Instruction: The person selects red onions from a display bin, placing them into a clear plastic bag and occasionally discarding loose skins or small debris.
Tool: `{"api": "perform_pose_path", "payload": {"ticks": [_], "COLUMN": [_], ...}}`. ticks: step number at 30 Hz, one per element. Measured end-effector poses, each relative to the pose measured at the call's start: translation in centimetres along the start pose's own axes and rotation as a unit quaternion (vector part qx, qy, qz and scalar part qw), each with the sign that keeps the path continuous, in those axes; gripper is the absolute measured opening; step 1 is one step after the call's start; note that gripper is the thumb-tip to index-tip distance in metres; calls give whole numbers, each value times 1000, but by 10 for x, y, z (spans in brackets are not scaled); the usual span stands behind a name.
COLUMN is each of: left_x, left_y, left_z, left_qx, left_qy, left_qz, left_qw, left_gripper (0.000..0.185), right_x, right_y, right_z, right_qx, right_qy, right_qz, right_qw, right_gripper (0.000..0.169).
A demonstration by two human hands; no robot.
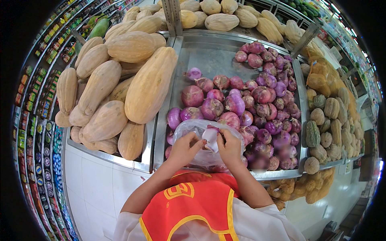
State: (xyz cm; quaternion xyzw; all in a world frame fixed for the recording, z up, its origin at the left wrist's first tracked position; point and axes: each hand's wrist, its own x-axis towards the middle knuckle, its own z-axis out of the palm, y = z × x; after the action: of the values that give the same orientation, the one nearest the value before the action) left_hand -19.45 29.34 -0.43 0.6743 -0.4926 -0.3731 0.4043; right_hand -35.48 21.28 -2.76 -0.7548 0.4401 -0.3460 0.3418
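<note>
Over an opened clear plastic bag [201, 159], my left hand [184, 149] and my right hand [230, 148] come together on a white and purple piece of red onion [211, 138]. Whether it is a peeled layer or part of a whole bulb, I cannot tell. My right fingers grip its right edge, while my left thumb and fingertips pinch its lower left side. The bag rests against the front of a heap of red onions [212, 108] in a shallow metal bin [208, 57]. What the bag contains is mostly hidden.
Large tan squashes [150, 87] fill the neighbouring bin on the left, and more squashes [221, 22] lie behind a metal post [172, 18]. Small striped squashes [331, 108] and a mesh sack [324, 75] stand right. Packed shelves [39, 105] line the far left.
</note>
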Motion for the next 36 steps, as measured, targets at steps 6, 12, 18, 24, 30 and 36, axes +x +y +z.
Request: {"api": "perform_pose_path", "payload": {"ticks": [6,12,18,24,30,36], "left_x": [5,-1,1,1,3,-3], "left_y": [-17,-14,-39,-16,-19,-13], "left_z": [-2,-7,-2,-4,9,6], "left_qx": [39,-346,-244,-338,-234,-264], "left_qy": [-15,-109,-82,-123,-124,-185], "left_qz": [69,-111,-145,-169,-147,4], "left_qw": [997,925,955,918,953,947], "left_gripper": [19,18,19,26,24,17], "right_x": [-1,-9,-6,3,-5,-7], "right_y": [14,22,13,13,-1,-1], "right_z": [6,16,25,21,21,31], "right_qx": [91,591,496,200,176,534], "right_qy": [-90,-303,-58,30,-10,-154], "right_qz": [70,351,285,66,75,508], "right_qw": [989,660,818,977,981,658], "right_gripper": [14,13,10,12,16,11]}}
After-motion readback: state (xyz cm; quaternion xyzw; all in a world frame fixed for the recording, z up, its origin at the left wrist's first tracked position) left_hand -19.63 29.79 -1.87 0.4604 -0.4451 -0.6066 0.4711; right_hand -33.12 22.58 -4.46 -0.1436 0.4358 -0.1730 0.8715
